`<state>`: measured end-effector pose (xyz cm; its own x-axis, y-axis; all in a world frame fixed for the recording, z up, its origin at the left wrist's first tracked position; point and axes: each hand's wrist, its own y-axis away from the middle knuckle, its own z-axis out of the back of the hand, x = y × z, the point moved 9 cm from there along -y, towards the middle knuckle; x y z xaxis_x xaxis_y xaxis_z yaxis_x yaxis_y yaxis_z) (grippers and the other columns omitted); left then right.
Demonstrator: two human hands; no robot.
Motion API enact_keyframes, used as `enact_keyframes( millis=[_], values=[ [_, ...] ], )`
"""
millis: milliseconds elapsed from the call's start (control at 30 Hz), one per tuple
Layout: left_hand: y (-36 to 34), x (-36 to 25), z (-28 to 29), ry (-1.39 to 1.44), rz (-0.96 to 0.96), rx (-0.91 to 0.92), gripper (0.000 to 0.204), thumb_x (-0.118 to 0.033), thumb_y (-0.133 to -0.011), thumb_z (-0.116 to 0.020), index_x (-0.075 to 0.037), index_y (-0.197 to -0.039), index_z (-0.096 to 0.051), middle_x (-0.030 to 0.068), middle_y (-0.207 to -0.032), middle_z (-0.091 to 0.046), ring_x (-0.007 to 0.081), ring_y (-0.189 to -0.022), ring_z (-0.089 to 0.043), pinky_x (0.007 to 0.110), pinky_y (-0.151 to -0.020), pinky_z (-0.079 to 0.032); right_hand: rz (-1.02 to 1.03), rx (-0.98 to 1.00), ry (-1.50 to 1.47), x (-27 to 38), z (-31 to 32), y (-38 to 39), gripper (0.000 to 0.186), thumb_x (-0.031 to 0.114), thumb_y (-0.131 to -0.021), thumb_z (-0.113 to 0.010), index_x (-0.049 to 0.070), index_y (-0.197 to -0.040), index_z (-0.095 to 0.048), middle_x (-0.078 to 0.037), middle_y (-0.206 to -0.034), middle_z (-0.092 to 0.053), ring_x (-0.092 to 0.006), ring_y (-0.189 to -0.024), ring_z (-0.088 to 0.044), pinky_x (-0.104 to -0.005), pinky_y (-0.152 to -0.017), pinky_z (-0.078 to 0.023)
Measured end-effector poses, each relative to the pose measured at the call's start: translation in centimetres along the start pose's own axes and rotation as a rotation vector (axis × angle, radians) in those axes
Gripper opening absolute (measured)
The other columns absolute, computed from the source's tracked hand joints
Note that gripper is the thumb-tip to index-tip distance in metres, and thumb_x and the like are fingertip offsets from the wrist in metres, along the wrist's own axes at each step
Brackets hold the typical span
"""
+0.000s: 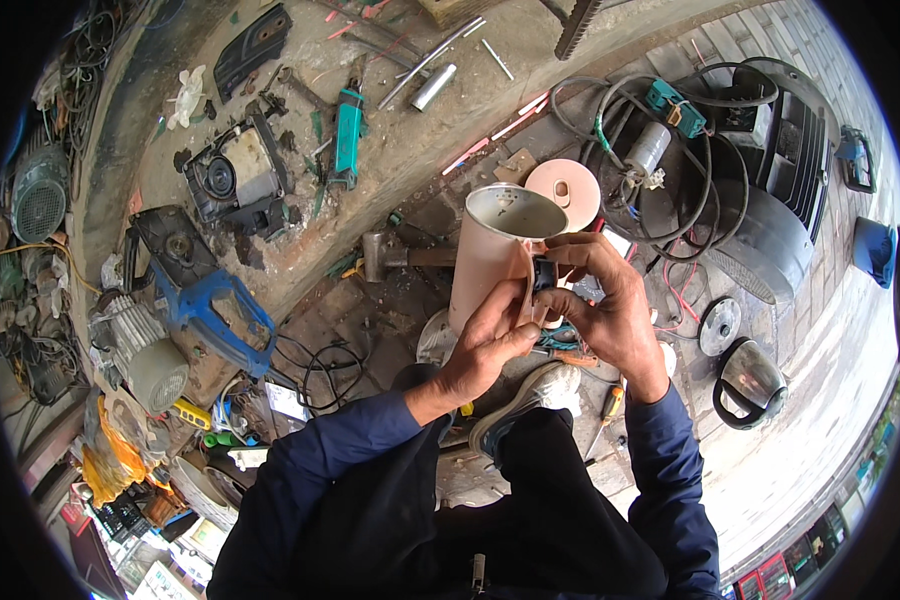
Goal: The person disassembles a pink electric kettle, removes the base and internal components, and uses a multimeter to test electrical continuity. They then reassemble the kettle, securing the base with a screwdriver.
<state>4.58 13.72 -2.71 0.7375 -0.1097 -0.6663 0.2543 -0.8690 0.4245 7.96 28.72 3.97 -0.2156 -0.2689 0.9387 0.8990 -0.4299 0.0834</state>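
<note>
"Both busy?"
"Right hand (610,315) pinches a black part (543,274); left hand (482,348) clasps the pink container (480,262) at its right side."
"Where's that container?"
"Ahead of the shoe (530,398), beside a round pink piece (582,192), hammer (375,257) to its left."

Free room over pink container (478,262), hammer (374,257) close on left

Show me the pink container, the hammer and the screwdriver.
Pink container (477,262): head view, on the outer side wall.
Hammer (411,257): head view, on the handle, near the head.
Screwdriver (610,406): head view, on the orange handle.
</note>
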Motion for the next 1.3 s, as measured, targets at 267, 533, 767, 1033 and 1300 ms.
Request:
enact_keyframes(
  millis=[267,533,767,1033,1300],
  values=[
    [0.2,0.1,-0.2,-0.001,-0.003,0.032,0.048,-0.013,-0.106,-0.059,0.001,-0.150,-0.043,0.0066,-0.131,-0.057,0.0166,-0.129,-0.054,0.035,-0.117,-0.038,0.027,-0.055,0.061,0.4,0.1,1.0,0.045,0.002,-0.080,-0.088,0.003,-0.123,-0.073,-0.014,-0.129,-0.069,-0.0309,-0.109,-0.072,-0.0408,-0.088,-0.060],
    [0.2,0.0,-0.2,-0.024,-0.004,-0.031,0.040,-0.017,-0.107,-0.059,-0.001,-0.142,-0.048,0.0057,-0.113,-0.060,0.0118,-0.093,-0.053,0.029,-0.082,-0.045,-0.028,-0.132,0.067,0.0,0.0,1.5,0.044,0.003,-0.080,-0.089,0.004,-0.121,-0.075,-0.014,-0.127,-0.070,-0.0262,-0.109,-0.073,-0.0383,-0.093,-0.060],
    [0.1,-0.4,0.1,-0.062,-0.039,-0.065,0.025,-0.021,-0.114,-0.056,-0.005,-0.133,-0.053,-0.0021,-0.094,-0.055,0.0063,-0.079,-0.049,0.024,-0.071,-0.042,-0.058,-0.164,-0.023,-0.5,-0.5,1.8,0.051,0.002,-0.082,-0.089,0.002,-0.129,-0.070,-0.012,-0.123,-0.068,-0.0209,-0.095,-0.071,-0.0335,-0.084,-0.059],
    [0.3,-0.6,0.7,-0.156,-0.067,-0.165,0.028,-0.030,-0.116,-0.054,-0.005,-0.126,-0.057,-0.0044,-0.085,-0.055,0.0043,-0.070,-0.048,0.022,-0.063,-0.041,-0.117,-0.195,-0.191,-2.4,-1.7,2.6,0.051,0.000,-0.085,-0.087,-0.001,-0.131,-0.066,-0.011,-0.112,-0.066,-0.0184,-0.083,-0.071,-0.0327,-0.076,-0.057],
    [0.7,-1.0,0.7,-0.268,-0.129,-0.239,0.026,-0.028,-0.117,-0.051,-0.005,-0.127,-0.058,-0.0046,-0.084,-0.055,0.0036,-0.069,-0.047,0.022,-0.060,-0.040,-0.102,-0.170,-0.218,-2.0,-1.8,2.7,0.050,0.000,-0.087,-0.084,0.000,-0.134,-0.067,-0.011,-0.109,-0.066,-0.0172,-0.084,-0.070,-0.0326,-0.074,-0.055]
  ],
)
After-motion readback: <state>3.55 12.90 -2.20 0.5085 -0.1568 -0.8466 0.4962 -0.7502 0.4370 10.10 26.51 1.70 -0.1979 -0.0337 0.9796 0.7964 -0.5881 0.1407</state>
